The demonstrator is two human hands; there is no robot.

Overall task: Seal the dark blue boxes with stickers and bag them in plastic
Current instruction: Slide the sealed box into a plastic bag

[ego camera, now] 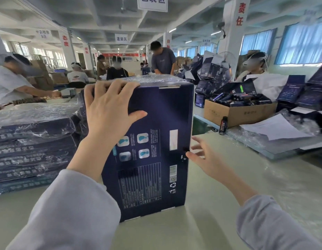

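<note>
A dark blue box [156, 123] stands upright on its edge on the pale table [219, 204], its printed back facing me. My left hand [109, 112] lies on the upper left of the box, fingers curled over the top edge, thumb spread across the face. My right hand [203, 156] is at the box's right edge, fingers spread, thumb tip touching the edge by a small dark mark. No sticker is clearly visible in either hand. A stack of bagged dark blue boxes [34, 145] lies at my left under clear plastic.
A cardboard carton [237, 112] of dark bottles stands at the right rear, with one small bottle [223, 126] upright in front of it. White paper sheets [272, 127] and bubble wrap [275, 141] lie at the right. Several people work at the far benches.
</note>
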